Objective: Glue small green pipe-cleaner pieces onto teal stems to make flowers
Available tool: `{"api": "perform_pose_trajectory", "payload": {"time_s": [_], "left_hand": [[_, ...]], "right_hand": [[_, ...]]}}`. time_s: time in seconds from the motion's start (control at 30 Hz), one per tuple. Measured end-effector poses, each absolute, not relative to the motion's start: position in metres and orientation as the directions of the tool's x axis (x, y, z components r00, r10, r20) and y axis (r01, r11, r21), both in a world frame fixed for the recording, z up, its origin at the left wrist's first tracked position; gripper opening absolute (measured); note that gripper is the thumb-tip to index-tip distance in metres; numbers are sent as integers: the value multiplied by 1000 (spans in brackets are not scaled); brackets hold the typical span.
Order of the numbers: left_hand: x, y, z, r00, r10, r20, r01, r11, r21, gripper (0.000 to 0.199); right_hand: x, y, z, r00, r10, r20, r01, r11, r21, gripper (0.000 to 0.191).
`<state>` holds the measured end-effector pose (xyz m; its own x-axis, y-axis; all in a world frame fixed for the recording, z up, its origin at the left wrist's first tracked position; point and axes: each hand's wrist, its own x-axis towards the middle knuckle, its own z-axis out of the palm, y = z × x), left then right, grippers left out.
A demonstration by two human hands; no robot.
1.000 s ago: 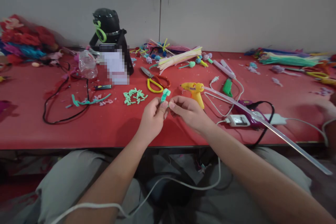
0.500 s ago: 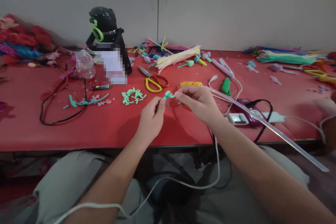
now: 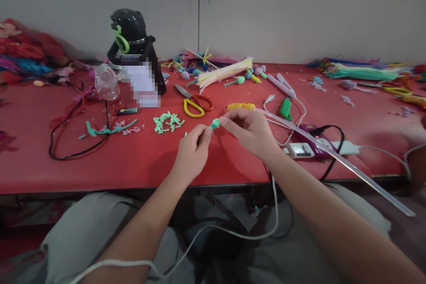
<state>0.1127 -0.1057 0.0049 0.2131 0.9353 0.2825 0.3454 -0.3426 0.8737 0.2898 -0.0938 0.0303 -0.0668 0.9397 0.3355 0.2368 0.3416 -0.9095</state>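
My left hand (image 3: 193, 148) is closed, thumb and forefinger pinching a small green fuzzy pipe-cleaner bud (image 3: 215, 123) by its darker lower end. From the other side, my right hand (image 3: 251, 129) brings pinched fingertips against the bud's pale green top; a short green pipe-cleaner piece between them is mostly hidden. To the left lies a loose pile of cut green pipe-cleaner pieces (image 3: 167, 123). Scissors (image 3: 194, 103) with yellow and red handles rest behind my left hand. Just beyond my right hand is a yellow-tipped glue gun (image 3: 240, 106), a long clear glue stick (image 3: 336, 155) trailing rightward.
A black bottle (image 3: 131, 31) and a crinkled clear plastic cup (image 3: 106, 82) stand at back left. Pipe-cleaner bundles (image 3: 226, 73) lie along the wall. On the right are a lilac straightener-like tool (image 3: 281, 85), a purple power strip (image 3: 317, 144) and cables. A black cord (image 3: 50, 140) loops at left.
My right fingertips have brought the small green piece in against the bud, closing the gap between them. The bud is tilted slightly more toward the right hand.
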Motion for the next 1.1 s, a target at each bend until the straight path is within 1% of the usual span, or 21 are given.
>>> {"api": "perform_pose_trajectory", "payload": {"time_s": [0.23,0.63,0.87,1.1], "left_hand": [[113,-106,5,221,934,282,341,-345,874,31],[113,-105,8,227,935,274,309,-336,890,31],[113,-105,11,185,946,266,270,-310,912,33],[113,-104,10,176,958,227,217,-263,940,31]], "right_hand": [[289,-95,31,-40,948,316,260,315,-913,29],[288,-94,28,-43,955,293,207,296,-933,22],[290,-96,35,26,948,317,250,300,-920,25],[291,-99,34,-47,948,315,296,315,-902,16]]}}
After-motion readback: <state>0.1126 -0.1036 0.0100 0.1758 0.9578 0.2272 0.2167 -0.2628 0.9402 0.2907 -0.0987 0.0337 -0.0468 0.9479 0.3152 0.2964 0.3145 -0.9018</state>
